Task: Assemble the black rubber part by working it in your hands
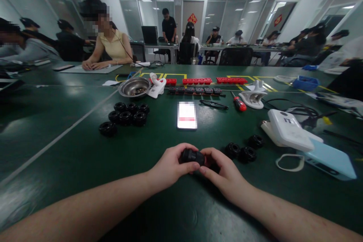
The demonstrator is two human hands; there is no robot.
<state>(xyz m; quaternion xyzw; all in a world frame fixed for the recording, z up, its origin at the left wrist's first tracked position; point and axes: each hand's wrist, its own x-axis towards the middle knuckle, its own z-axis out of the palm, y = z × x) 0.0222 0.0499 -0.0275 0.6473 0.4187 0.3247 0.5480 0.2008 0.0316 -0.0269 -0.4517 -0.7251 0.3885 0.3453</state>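
Head view, with the clock centred on a black threaded fitting [193, 156]: the left hand [176, 163] is gripping its left end, thumb in front, and the right hand [221, 167] is pinching the other end, both holding it over the near part of the green table [159, 138]. At 3 o'clock, three black ring-shaped parts [248, 154] are lying close together. At 10 o'clock, seven black rings [125, 117] are sitting in a tight cluster. A lit phone [187, 115] is lying at 12 o'clock. At 1 o'clock, a red-handled screwdriver [239, 103] is resting just beside a white plastic stand [249, 99]. Beyond the seven rings, at 11 o'clock, a metal bowl [128, 87] is holding small brass-coloured pieces [139, 91], too small to identify. At 12 o'clock, past the phone, a row of black blocks [196, 91] is lying in front of three red strips [197, 81]. At 2 o'clock, farther out, a blue bin [305, 87] is holding dark contents too indistinct to name.
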